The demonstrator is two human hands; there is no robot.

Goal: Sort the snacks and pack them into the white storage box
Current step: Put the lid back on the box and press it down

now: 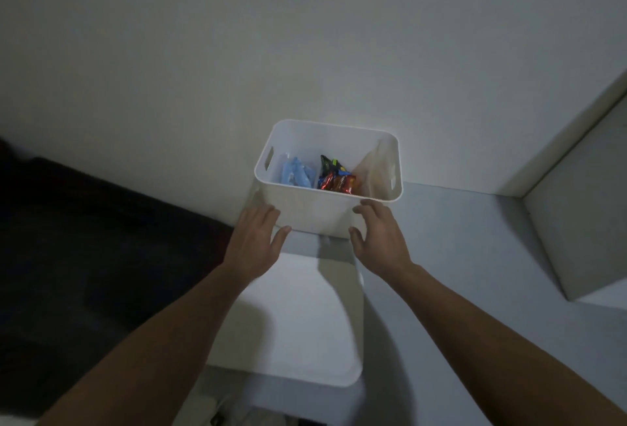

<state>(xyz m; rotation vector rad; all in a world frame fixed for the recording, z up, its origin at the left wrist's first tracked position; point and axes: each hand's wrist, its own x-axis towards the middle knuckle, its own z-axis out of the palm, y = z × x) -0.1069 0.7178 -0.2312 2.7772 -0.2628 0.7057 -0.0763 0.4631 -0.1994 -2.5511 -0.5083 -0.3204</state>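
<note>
The white storage box (315, 210) stands against the wall at the back of the grey surface. Inside it, pale blue packets (294, 172) lie on the left and dark, red and orange snack packets (337, 177) lie in the middle. My left hand (256, 234) is at the box's near left corner, fingers spread, touching or almost touching the front wall. At the near right corner is my right hand (376, 234), fingers apart, close to the wall. Neither hand holds anything.
A flat white lid or tray (305, 320) lies on the grey surface just in front of the box, under my forearms. A pale cabinet side (576, 239) rises at the right. Dark fabric (84, 239) fills the left.
</note>
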